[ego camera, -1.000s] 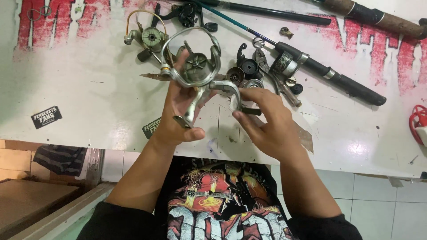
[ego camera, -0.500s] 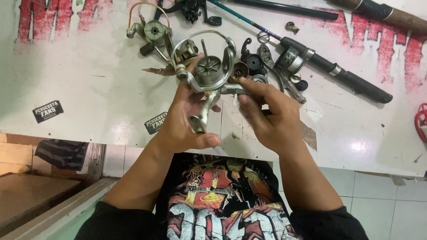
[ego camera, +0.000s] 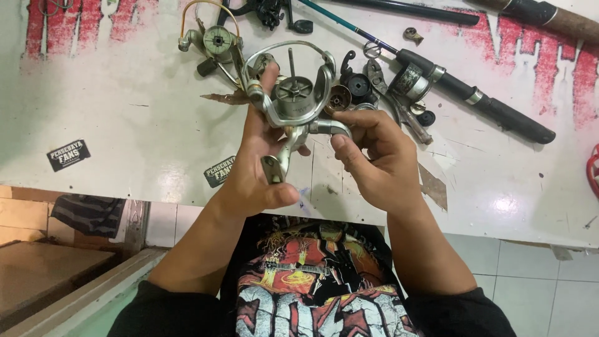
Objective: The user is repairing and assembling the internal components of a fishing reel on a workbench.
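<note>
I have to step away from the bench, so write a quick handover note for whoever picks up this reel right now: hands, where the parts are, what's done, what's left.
Left hand: grips the silver spinning reel by its foot and body, held above the white table.
Right hand: fingers on the reel's handle arm at the side.
Parts: the spool is off and the centre shaft stands bare; a second reel body, small dark round parts and a fishing rod lie on the table behind.
Done: reel partly stripped.
Left: whether it is going apart or back together can't be told.
</note>
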